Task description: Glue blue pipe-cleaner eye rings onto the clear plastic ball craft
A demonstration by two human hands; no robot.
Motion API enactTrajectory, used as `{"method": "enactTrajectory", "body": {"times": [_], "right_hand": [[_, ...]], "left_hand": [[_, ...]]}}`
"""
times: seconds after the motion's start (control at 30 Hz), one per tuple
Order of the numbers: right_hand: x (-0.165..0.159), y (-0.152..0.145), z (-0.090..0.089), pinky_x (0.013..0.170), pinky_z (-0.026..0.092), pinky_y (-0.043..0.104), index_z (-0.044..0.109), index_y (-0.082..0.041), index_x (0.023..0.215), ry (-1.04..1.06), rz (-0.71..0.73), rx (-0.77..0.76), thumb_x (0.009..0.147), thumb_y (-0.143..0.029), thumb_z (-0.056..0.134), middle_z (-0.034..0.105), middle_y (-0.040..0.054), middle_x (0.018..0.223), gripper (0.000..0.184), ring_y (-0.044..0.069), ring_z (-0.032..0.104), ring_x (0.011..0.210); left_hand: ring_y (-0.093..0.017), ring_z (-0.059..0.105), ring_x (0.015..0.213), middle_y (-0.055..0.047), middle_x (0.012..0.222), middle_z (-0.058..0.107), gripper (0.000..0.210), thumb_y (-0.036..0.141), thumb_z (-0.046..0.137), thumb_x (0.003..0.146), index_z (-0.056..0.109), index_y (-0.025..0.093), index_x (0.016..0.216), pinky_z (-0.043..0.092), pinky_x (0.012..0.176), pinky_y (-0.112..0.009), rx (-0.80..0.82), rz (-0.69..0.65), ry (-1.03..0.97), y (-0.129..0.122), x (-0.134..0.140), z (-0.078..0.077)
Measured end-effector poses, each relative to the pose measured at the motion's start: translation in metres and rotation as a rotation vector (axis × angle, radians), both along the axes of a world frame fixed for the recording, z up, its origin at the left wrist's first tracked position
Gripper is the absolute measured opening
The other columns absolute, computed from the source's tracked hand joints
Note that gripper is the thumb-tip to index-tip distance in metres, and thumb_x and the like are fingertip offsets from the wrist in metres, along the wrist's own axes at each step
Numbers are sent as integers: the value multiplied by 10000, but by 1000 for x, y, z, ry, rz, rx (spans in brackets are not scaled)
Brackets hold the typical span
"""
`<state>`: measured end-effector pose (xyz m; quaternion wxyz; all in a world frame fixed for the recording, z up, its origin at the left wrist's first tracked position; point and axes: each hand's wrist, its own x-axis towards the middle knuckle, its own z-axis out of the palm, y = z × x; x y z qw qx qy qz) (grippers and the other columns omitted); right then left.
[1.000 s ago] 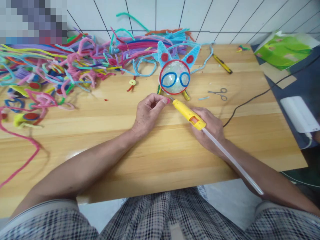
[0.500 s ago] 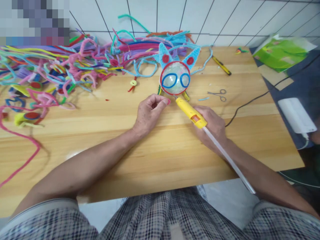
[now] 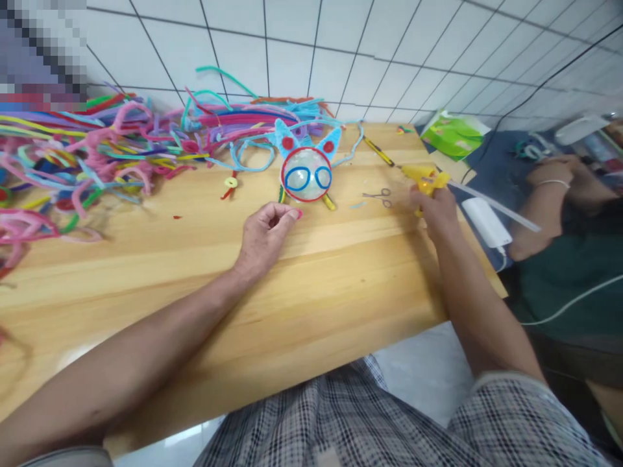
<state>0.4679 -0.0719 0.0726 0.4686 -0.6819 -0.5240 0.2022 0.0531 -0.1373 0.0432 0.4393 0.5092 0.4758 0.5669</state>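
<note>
My left hand (image 3: 265, 237) is closed in a pinch on a small red piece (image 3: 299, 213), which pokes out at the fingertips just below the craft figure. That figure has a clear round face (image 3: 306, 175) rimmed in red, two blue pipe-cleaner loops on it, and light blue ears (image 3: 287, 139) with red dots. Off to the right, my right hand (image 3: 438, 211) grips a yellow hot glue gun (image 3: 423, 178). A long clear glue stick (image 3: 496, 204) sticks out of its back end. Small scissors (image 3: 379, 196) lie between the figure and the gun.
Piled pipe cleaners (image 3: 131, 146) of many colours cover the table's back left. A yellow utility knife (image 3: 378, 150) and a green packet (image 3: 452, 135) lie at the back right. Past the right edge are a white power bank-like box (image 3: 487, 222) and another person's arm (image 3: 540, 207).
My right hand has carried the glue gun away from the figure to the table's right side. My left hand keeps its pinch below the figure. The view has turned to the right.
</note>
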Motion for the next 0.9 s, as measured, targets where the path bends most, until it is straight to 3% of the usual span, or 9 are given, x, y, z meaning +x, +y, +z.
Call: {"method": "enactTrajectory", "body": {"times": [0.07,0.2,0.37,0.5,0.63,0.9], "right_hand": [[2,-2,-6,579,453,300,720,-241,838,84,-105,-46,861,-457,936,697,-32,725,307,142,565,647],[2,-12,-6,609,515,289,683,-291,825,135,129,-15,884,-543,921,768,3,800,351,139,638,674],[-29,-31,23,650,592,357,770,-288,947,223,334,-49,814,-562,962,871,34,1046,360,175,697,699],[-75,-54,51,692,578,309,854,-283,976,346,424,-154,773,-444,1009,883,25,1081,302,153,692,755],[-104,-62,67,712,582,313,861,-282,954,363,549,-287,772,-505,1043,870,36,1047,341,167,691,772],[-122,-54,60,769,622,389,795,-276,890,300,642,-309,818,-548,1007,838,54,1031,352,193,664,772]], "left_hand": [[-127,575,664,6,777,761,181,372,873,937,835,211,866,514,663,-274,-6,-12,-36,1,0,1],[-124,547,639,4,756,745,189,385,890,919,831,214,866,482,605,-269,-52,-28,-85,4,-1,3],[-113,509,591,3,731,723,215,413,916,878,834,215,859,442,542,-261,-101,-47,-151,6,-1,7],[-89,478,567,3,745,745,254,437,940,810,840,206,837,422,534,-245,-125,-72,-216,5,1,14],[-84,486,570,-2,749,745,313,472,970,762,832,198,825,404,529,-236,-171,-102,-262,4,2,19],[-78,482,571,-2,760,746,384,521,1012,741,821,195,810,412,534,-235,-180,-119,-278,5,2,21]]}}
